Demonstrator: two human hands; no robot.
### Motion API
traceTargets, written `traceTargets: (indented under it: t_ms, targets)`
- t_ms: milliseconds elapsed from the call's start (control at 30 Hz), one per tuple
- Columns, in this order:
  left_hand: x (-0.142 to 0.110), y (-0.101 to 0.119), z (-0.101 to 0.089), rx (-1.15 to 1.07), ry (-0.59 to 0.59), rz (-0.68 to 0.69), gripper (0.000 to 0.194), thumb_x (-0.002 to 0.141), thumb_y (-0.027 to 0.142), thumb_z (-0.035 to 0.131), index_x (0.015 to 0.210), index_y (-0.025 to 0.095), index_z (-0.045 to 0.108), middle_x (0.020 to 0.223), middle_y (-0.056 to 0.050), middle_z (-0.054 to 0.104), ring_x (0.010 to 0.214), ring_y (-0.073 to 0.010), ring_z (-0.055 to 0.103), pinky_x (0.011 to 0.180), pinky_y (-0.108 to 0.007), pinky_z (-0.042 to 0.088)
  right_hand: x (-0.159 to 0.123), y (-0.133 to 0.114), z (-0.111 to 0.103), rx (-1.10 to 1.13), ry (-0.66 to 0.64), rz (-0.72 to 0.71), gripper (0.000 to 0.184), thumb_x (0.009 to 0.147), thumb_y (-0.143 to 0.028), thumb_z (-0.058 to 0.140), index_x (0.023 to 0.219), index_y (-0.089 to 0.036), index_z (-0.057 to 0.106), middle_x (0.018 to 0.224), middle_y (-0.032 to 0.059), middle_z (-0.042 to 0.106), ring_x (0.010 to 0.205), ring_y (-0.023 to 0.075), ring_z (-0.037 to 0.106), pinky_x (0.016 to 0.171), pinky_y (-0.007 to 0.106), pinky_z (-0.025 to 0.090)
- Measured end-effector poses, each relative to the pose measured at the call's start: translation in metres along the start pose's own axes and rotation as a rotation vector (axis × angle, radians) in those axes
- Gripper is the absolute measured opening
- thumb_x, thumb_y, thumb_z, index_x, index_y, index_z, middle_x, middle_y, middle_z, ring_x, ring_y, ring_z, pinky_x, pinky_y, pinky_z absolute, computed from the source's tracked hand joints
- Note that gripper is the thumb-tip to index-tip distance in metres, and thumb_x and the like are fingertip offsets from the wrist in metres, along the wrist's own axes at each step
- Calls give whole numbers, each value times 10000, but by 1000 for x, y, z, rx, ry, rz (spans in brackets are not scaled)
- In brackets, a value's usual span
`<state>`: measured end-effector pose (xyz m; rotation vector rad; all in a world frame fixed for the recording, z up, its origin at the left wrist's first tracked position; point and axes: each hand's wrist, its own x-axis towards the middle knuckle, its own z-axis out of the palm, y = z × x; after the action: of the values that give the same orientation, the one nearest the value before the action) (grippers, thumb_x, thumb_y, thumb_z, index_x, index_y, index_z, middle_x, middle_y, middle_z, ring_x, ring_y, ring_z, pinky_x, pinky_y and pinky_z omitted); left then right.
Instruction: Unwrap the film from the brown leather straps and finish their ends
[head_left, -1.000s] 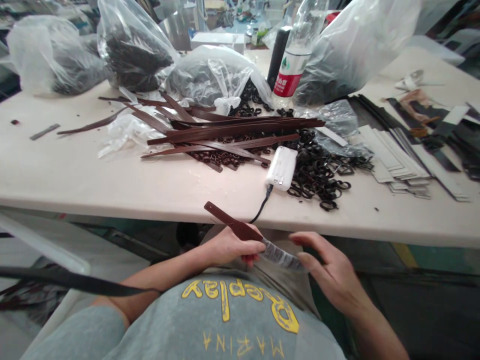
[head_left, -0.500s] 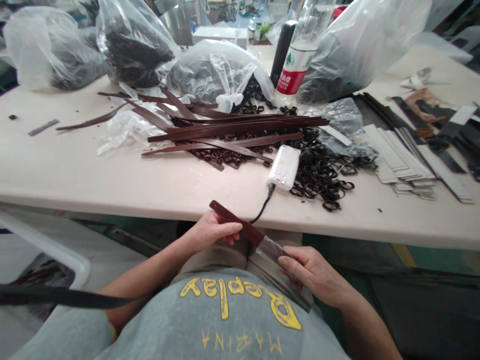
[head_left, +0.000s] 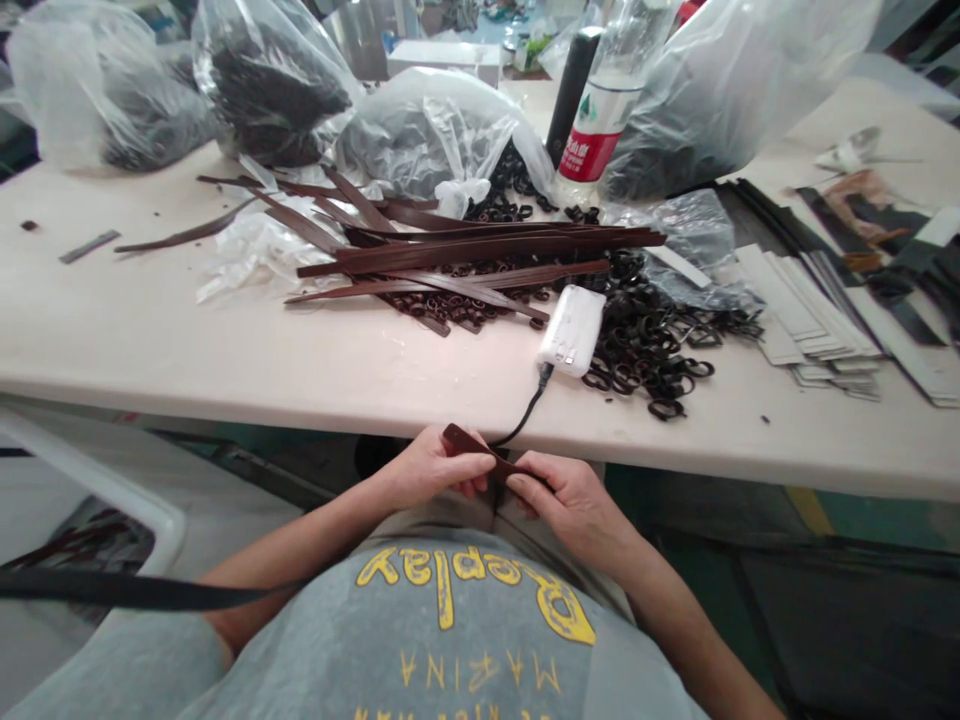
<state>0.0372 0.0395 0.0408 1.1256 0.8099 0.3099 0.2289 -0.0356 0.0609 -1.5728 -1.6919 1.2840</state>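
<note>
Both of my hands hold one dark brown leather strap (head_left: 472, 448) just below the table's near edge, over my lap. My left hand (head_left: 431, 467) pinches the strap near its rounded end. My right hand (head_left: 570, 505) is closed round the strap a little further along, and hides the rest of it. On the table beyond lies a pile of similar brown straps (head_left: 465, 255) on top of many small dark loops (head_left: 645, 345).
A white power bank (head_left: 571, 330) with a black cable lies near the table's edge. Plastic bags of dark parts (head_left: 270, 85), a water bottle (head_left: 600, 110) and a black cylinder stand at the back. Grey card strips (head_left: 810, 320) are stacked at right. A black strap (head_left: 135, 590) crosses my left arm.
My right hand has slid up the strap towards my left hand, covering the clear-wrapped part. Both hands have come closer together, just under the table's edge.
</note>
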Motion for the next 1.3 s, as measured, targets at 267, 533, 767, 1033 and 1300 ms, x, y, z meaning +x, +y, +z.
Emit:
traceTargets:
  t_ms: [267,533,767,1033,1300]
  targets:
    - [-6,8,-20,5,90,2,314,760,434,707,695,145,604,605,-1,649,483,-73,532,493,-185,391,-8,12,-9,-29,57,23,231,962,-320,510,798,-207,626,665,-39,620,623,130,566,598,247,414]
    - [2,-4,6,-148,144,30,383,734,465,739,631,146,553,537,17,596,424,-48,442,448,-180,326,8,3,20,-320,436,-285,195,973,-295,557,1054,-184,695,973,79,746,867,206,690,797,314,525]
    - [3,-3,5,-230,101,45,419,701,513,767,677,143,571,550,13,610,419,-52,456,436,-178,332,10,10,22,-477,542,-471,220,994,-252,513,1085,-151,686,892,90,754,754,205,725,670,278,556]
    - [3,5,-12,20,60,178,324,740,407,764,923,148,697,736,-23,703,569,-100,583,542,-199,446,21,36,3,-597,475,-688,231,983,-277,506,1043,-176,705,870,85,777,730,212,758,643,255,607]
    - [0,20,-27,700,19,501,218,885,305,640,1020,187,764,875,-84,755,811,-183,698,768,-233,492,27,30,2,-660,423,-741,254,985,-247,480,955,-178,722,789,83,764,615,189,729,524,233,557]
